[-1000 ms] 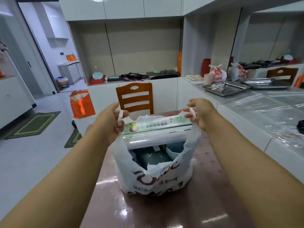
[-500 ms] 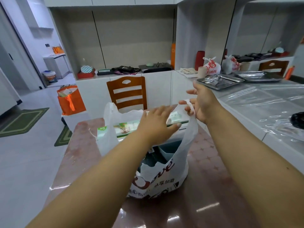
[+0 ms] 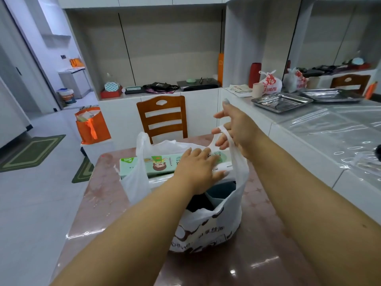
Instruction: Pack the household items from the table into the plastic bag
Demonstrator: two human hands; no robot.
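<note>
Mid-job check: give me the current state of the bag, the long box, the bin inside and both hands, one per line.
Plastic bag: upright on the table, mouth open, left handle loose.
Long green box: lying across the bag mouth, left end sticking out.
Grey bin: inside the bag, partly hidden.
Left hand: fingers straight, resting on the box.
Right hand: holding the right handle looped over its fingers.

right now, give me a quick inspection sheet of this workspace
surface: glossy reddish table, bare near the bag
job's things: white plastic bag upright and open; long green box across its mouth, one end poking out
clutter: nothing seen on the table
hands: left hand flat on the box; right hand has a grip on one bag handle
cables: black cords on the back counter
surroundings: wooden chair, orange bag, metal trays
</note>
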